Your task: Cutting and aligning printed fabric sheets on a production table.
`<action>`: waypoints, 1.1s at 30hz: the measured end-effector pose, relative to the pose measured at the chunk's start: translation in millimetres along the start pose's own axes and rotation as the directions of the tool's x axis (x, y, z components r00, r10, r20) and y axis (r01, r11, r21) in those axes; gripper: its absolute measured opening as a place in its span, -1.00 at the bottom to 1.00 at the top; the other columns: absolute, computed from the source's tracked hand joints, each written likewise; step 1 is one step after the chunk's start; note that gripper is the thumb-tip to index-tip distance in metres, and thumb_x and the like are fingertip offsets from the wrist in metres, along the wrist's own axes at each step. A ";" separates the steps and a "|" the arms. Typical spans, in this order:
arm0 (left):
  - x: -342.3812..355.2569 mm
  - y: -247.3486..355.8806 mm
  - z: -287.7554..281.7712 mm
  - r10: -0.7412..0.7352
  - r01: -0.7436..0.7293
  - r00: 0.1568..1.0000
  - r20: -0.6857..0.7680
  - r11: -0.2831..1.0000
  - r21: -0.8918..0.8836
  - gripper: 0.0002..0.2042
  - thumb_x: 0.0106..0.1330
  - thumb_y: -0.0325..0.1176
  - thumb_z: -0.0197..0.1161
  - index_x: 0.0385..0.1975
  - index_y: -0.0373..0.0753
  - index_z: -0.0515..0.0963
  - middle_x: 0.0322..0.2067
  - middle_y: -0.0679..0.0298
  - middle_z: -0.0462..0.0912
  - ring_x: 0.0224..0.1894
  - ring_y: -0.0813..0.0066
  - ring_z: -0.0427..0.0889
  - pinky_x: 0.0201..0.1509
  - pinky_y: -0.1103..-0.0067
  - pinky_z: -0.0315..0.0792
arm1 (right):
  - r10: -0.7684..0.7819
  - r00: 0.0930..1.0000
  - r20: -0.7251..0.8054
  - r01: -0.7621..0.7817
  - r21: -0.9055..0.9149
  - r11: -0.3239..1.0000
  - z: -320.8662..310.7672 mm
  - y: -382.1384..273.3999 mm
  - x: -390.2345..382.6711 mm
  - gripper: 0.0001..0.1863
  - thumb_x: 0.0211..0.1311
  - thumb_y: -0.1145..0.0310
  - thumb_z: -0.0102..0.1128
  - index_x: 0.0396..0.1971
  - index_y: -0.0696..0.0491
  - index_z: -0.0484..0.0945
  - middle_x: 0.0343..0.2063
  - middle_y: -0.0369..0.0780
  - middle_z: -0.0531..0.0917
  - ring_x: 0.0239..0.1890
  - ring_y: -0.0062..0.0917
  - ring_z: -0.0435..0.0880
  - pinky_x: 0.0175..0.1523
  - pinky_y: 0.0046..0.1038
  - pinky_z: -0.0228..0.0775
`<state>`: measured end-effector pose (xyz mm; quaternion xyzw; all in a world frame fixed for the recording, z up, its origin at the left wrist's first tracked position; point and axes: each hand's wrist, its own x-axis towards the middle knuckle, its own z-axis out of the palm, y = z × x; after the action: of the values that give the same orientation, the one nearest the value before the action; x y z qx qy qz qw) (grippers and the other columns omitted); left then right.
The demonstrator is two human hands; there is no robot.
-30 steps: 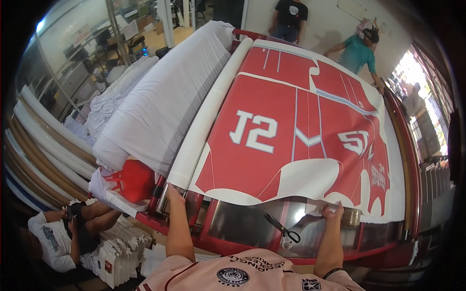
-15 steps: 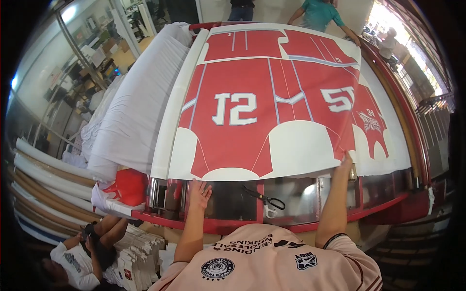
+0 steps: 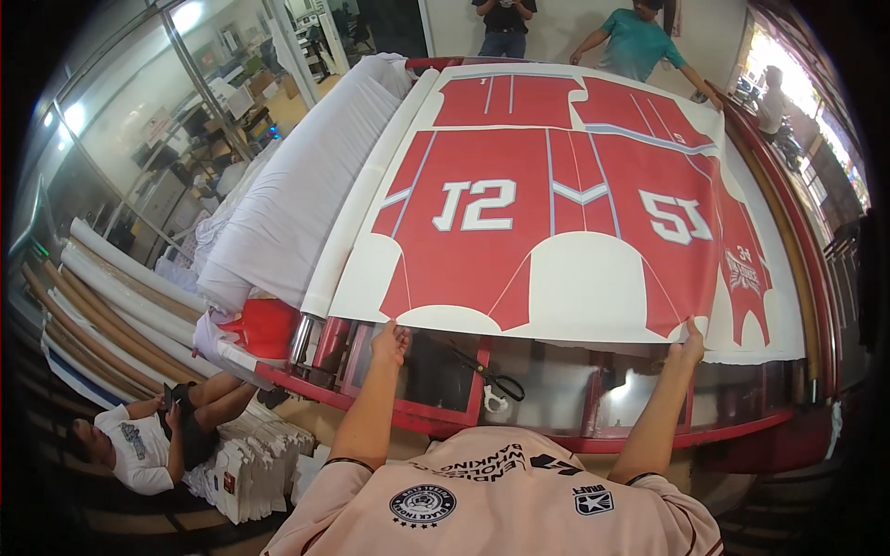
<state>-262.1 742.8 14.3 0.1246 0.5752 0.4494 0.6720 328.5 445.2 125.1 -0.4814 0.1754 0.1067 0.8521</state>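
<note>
A large printed paper sheet, red jersey panels on white, lies over the machine bed with mirrored digits on it. My left hand is closed on the sheet's near edge, towards its left side. At the near right corner my right hand pinches the sheet, fingers closed. The right part curls up along a fold, over another printed layer beneath. Black-handled scissors rest on the machine between my forearms. Across the bed, a person in a teal shirt has a hand at the sheet's far right corner.
White fabric covers a long roll on the left. Several paper rolls are stacked at the lower left, near a seated person and piled white sheets. The machine's red frame runs along my front. Another person stands behind.
My left hand has gone from spread fingers at the near edge to gripping it. My right hand has lowered the near right corner, and that side of the sheet lies flatter. The view has shifted.
</note>
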 end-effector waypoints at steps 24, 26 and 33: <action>-31.1 -80.9 44.4 -0.212 0.168 0.950 0.228 0.965 0.199 -0.78 0.39 -0.21 0.19 -0.16 -0.22 0.55 -0.23 0.32 0.66 -0.29 0.48 0.67 -0.31 0.60 0.46 | -0.367 0.923 -0.118 0.276 -0.464 0.842 -95.4 63.6 13.6 -0.66 0.23 0.29 0.33 -0.10 0.15 0.50 -0.21 -0.19 0.60 -0.21 -0.41 0.60 -0.11 -0.34 0.50; -31.1 -78.4 44.1 -0.259 0.204 0.930 0.259 0.954 0.221 -0.77 0.39 -0.21 0.19 -0.15 -0.22 0.54 -0.21 0.31 0.66 -0.28 0.47 0.67 -0.31 0.60 0.47 | -0.703 0.620 0.349 0.674 -0.696 0.249 -98.9 116.3 -79.2 -0.70 0.24 0.34 0.31 -0.11 0.15 0.51 -0.34 -0.22 0.60 -0.30 -0.51 0.59 -0.24 -0.48 0.47; 20.1 13.4 -34.4 -0.405 0.343 0.817 0.411 0.913 0.219 -0.67 0.37 -0.16 0.28 -0.02 -0.24 0.50 0.00 0.27 0.51 -0.26 0.44 0.62 -0.35 0.61 0.47 | 0.296 0.322 0.899 0.947 -0.313 -0.076 -77.5 231.1 -337.5 -0.64 -0.06 0.46 0.37 -0.17 0.05 0.59 -0.24 -0.10 0.60 -0.12 -0.17 0.58 0.02 -0.24 0.45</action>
<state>-300.1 753.3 -0.4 0.1539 0.4472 0.2277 0.8512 -76.8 493.1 42.9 -0.7974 -0.5517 0.1096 0.2185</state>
